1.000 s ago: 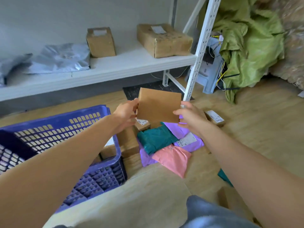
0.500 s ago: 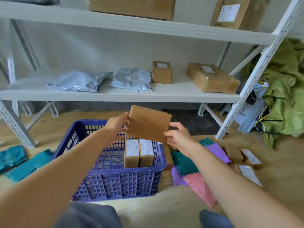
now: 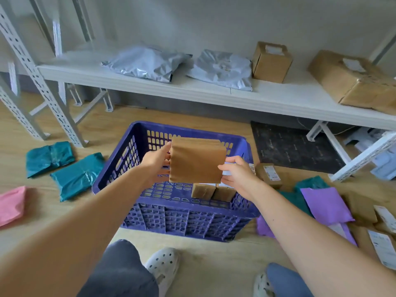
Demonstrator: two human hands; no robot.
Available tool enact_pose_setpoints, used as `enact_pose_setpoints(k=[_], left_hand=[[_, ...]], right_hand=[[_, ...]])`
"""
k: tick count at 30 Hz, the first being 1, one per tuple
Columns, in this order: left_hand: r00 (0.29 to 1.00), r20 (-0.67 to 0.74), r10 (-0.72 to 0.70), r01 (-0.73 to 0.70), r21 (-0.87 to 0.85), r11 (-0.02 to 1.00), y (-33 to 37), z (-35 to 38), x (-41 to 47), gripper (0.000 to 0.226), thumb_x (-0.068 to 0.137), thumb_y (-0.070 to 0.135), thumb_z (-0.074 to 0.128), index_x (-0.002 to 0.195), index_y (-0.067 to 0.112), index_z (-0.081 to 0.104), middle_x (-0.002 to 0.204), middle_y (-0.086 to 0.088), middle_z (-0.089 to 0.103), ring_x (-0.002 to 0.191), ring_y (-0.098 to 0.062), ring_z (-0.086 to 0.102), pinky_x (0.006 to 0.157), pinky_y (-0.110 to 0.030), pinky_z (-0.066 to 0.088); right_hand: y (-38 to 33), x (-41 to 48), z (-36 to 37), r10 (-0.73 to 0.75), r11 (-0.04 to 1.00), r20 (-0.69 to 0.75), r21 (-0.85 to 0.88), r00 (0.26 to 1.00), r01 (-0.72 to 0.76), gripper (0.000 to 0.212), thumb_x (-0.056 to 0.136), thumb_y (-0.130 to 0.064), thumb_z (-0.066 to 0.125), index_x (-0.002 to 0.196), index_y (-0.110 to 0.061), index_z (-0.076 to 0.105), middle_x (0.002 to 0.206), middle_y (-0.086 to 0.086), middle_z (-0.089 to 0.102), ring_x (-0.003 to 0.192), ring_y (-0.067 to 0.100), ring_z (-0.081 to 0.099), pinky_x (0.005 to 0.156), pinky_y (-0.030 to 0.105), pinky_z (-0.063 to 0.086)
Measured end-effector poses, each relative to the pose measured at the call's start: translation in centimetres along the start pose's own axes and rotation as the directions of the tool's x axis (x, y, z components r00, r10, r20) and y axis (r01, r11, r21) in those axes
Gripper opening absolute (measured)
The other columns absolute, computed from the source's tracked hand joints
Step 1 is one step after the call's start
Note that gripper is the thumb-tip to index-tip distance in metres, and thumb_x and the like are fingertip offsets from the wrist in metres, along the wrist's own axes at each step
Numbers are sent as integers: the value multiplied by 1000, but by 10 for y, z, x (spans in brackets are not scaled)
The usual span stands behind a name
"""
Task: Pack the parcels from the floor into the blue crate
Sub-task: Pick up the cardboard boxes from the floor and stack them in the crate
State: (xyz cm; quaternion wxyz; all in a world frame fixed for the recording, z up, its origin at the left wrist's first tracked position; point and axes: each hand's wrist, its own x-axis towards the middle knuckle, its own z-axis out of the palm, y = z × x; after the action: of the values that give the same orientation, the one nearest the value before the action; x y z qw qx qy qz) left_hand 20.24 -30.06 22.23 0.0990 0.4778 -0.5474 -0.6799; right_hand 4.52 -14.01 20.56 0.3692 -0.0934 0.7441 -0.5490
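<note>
I hold a flat brown cardboard parcel (image 3: pixel 197 160) above the middle of the blue crate (image 3: pixel 150 209). My left hand (image 3: pixel 157 162) grips its left edge and my right hand (image 3: pixel 240 174) pinches its right edge. Inside the crate, at the right, two small brown boxes (image 3: pixel 211 190) stand side by side. More parcels lie on the floor: two teal bags (image 3: pixel 64 168) and a pink bag (image 3: pixel 10 205) to the left, and a purple bag (image 3: pixel 325 203), a teal bag (image 3: pixel 310 183) and brown boxes (image 3: pixel 269 174) to the right.
A white metal rack stands behind the crate; its low shelf (image 3: pixel 214 93) carries two grey bags and two cardboard boxes. A rack leg (image 3: pixel 49 97) stands left of the crate. A dark mat (image 3: pixel 293 146) lies at the back right. My knees and white clogs (image 3: pixel 164 266) are below.
The parcel has moved left from above the floor pile to above the crate, still held by both hands. My view has swung left and down toward the crate.
</note>
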Motion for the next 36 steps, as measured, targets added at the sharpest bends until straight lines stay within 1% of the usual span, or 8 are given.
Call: enact_pose_setpoints(k=[6, 10, 13, 18, 21, 30, 33, 36], left_hand=[[996, -76, -51, 55, 50, 997, -18, -15, 60, 53, 87, 49, 58, 111, 2, 60, 106, -12, 66, 95, -26, 65, 78, -39, 53], [994, -60, -89, 94, 100, 991, -22, -26, 104, 40, 90, 38, 58, 111, 4, 59, 106, -15, 66, 97, -29, 65, 87, -43, 54], [992, -33, -119, 123, 148, 981, -22, -36, 130, 36, 91, 30, 58, 118, 7, 56, 107, -15, 67, 98, -28, 65, 89, -46, 51], [989, 28, -143, 136, 177, 975, -28, -47, 159, 65, 87, 11, 62, 142, 28, 31, 110, -16, 66, 103, -30, 64, 90, -49, 50], [989, 46, -143, 132, 183, 974, -37, -48, 171, 70, 86, 3, 60, 143, 31, 32, 108, -13, 68, 104, -29, 64, 94, -50, 49], [984, 63, -165, 149, 201, 968, -53, -52, 202, 82, 81, 0, 66, 142, 39, 28, 108, -12, 67, 99, -27, 65, 87, -49, 52], [982, 61, -178, 161, 210, 964, -57, -52, 208, 78, 82, 1, 66, 140, 36, 29, 110, -17, 66, 99, -30, 66, 80, -46, 54], [979, 73, -190, 171, 212, 962, -57, -50, 212, 67, 86, 8, 64, 137, 35, 30, 112, -21, 64, 102, -34, 66, 84, -47, 54]], right_hand=[[24, 66, 37, 76, 997, 62, -12, 995, -75, 19, 90, -22, 63, 102, -17, 49, 138, 4, 42, 121, 33, 47, 87, 36, 48], [42, 114, 59, 91, 996, 39, -29, 995, -90, 20, 88, -30, 64, 96, -18, 50, 130, 5, 50, 114, 28, 54, 92, 37, 50], [50, 143, 70, 70, 995, 39, -76, 997, -67, 22, 89, -33, 62, 100, -17, 52, 127, 3, 51, 111, 21, 53, 85, 32, 50], [58, 178, 82, 81, 993, 69, -97, 994, -74, 27, 91, -35, 59, 108, -16, 51, 124, 7, 53, 111, 21, 53, 86, 32, 50], [66, 190, 87, 92, 991, 82, -102, 992, -84, 25, 91, -36, 59, 104, -17, 48, 128, 5, 52, 114, 22, 52, 92, 34, 49], [87, 212, 98, 131, 985, 105, -127, 986, -117, 29, 95, -28, 55, 118, -11, 54, 127, 6, 55, 114, 21, 55, 96, 31, 47], [91, 215, 107, 177, 979, 103, -118, 979, -164, 34, 95, -27, 55, 123, -8, 51, 130, 7, 52, 117, 22, 53, 96, 30, 47], [91, 217, 117, 245, 969, 119, -27, 962, -244, 37, 93, -28, 58, 123, -11, 44, 137, 8, 47, 120, 26, 51, 94, 31, 48]])
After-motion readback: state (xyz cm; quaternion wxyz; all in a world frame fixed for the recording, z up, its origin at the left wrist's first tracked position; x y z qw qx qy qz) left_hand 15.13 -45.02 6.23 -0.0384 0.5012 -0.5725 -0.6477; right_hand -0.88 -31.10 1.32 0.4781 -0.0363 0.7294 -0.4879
